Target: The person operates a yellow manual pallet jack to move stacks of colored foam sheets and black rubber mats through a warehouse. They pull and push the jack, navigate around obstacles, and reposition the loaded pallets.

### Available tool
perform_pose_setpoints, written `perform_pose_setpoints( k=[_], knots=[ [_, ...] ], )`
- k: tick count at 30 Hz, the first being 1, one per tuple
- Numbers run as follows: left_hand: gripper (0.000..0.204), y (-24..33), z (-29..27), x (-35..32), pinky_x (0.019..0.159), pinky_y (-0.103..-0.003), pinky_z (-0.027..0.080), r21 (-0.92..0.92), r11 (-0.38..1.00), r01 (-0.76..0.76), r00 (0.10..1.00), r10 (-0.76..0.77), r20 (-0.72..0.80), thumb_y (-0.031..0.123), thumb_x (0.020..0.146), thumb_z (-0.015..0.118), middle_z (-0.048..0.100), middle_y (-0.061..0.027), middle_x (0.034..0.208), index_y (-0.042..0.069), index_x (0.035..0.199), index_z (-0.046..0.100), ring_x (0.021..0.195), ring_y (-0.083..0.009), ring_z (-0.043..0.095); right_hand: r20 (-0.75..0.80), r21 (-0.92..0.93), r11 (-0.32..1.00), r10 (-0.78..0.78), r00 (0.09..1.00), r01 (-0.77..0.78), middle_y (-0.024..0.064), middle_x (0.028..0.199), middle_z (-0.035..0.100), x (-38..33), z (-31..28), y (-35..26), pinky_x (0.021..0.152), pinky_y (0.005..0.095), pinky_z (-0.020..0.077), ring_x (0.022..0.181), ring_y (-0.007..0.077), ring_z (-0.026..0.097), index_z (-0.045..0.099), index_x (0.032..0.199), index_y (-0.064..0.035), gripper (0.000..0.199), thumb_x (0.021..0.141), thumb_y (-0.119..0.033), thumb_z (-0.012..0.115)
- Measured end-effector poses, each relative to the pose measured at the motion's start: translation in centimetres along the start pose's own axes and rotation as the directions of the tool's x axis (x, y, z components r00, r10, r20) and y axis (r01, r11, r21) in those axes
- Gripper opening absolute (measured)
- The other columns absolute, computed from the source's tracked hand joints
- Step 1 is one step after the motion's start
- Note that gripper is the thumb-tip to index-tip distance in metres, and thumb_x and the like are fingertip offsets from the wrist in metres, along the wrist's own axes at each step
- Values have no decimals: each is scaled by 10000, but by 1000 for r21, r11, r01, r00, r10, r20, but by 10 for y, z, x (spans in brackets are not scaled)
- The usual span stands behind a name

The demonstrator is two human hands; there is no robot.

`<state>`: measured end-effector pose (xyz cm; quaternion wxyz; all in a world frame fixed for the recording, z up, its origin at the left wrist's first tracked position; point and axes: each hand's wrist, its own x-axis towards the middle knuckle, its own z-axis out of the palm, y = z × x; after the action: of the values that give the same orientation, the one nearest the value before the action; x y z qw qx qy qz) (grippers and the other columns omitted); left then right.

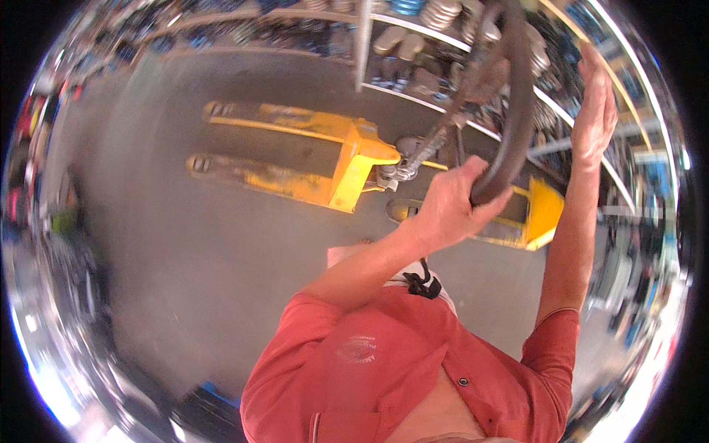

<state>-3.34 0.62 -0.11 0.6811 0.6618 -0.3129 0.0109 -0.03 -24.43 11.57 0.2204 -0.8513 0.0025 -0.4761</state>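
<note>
My left hand (461, 203) is closed around the lower end of a dark, loop-shaped handle (521, 96). The handle's worn bar (428, 148) slopes down to a yellow pallet jack (351, 166), whose two scuffed forks point left along the floor. My right hand (594, 111) is raised to the right of the handle, apart from it. Its fingers are stretched out and hold nothing that I can see. It overlaps the shelving behind it, and I cannot tell whether it touches anything there.
A second yellow pallet jack (545, 214) stands under my forearms, partly hidden. Metal shelving (421, 29) loaded with stacked, shoe-sole-shaped pieces (399, 42) runs along the far right. Grey floor (199, 273) stretches to the left. Cluttered goods near the rim are blurred.
</note>
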Motion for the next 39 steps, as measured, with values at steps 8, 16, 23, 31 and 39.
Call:
perform_pose_setpoints(
  k=[8,16,23,31,39],
  knots=[
    [202,2,25,-2,537,-283,457,115,992,-51,908,94,-409,84,773,786,598,-30,678,62,912,641,572,-136,587,83,394,666,-712,697,633,87,1119,680,86,124,65,1034,383,441,1128,248,625,636,1112,-25,372,1044,-324,426],
    [198,-8,23,10,601,-257,479,211,976,53,817,79,-572,45,784,759,618,9,742,42,951,653,669,-85,580,99,443,760,-569,816,475,76,1057,656,85,168,72,987,327,429,1013,222,601,590,923,-13,280,1006,-208,408],
    [106,-28,-14,20,546,-241,451,-29,985,173,658,-137,-741,93,842,727,597,27,649,37,883,646,579,-61,561,79,603,732,-449,890,316,113,869,539,70,208,20,816,374,397,857,264,529,553,830,-12,312,990,-263,459],
    [100,-41,-136,53,503,-214,419,-151,989,-1,664,-112,-739,70,885,688,598,37,702,55,973,643,568,-39,538,397,495,836,-461,794,238,88,1044,666,140,309,-17,905,297,459,953,208,626,612,956,-27,265,1016,-214,434],
    [151,-67,-243,72,534,-259,428,21,989,145,702,-87,-707,122,853,755,560,27,696,80,873,611,602,-62,523,414,670,715,-583,699,200,54,766,494,185,419,-86,733,295,380,760,143,452,468,783,-27,408,985,-382,468]
  ],
)
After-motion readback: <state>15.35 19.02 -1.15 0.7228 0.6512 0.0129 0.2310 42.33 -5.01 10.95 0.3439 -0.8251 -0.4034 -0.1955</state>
